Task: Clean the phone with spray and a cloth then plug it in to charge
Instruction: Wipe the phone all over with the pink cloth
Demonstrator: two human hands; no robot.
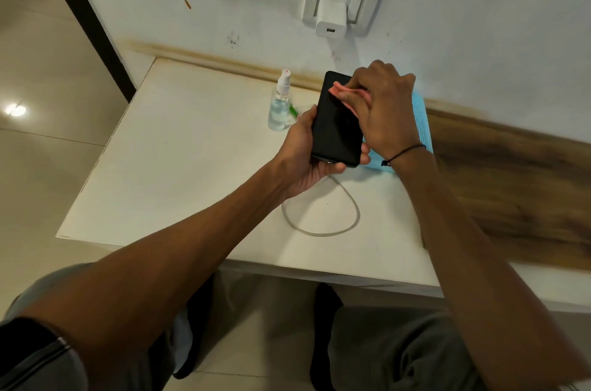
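A white table [179, 167] stands against the wall. On it, just left of the gripped phone [335, 122], a clear spray bottle [280, 103] stands upright with a small green thing [293, 110] beside it. A white cable [319, 215] loops below the grip, and a blue perforated box [421, 122] lies right of it

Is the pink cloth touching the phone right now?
Touching. The head view shows the right hand pressing the pink cloth flat against the upper part of the black phone, with no gap between them.
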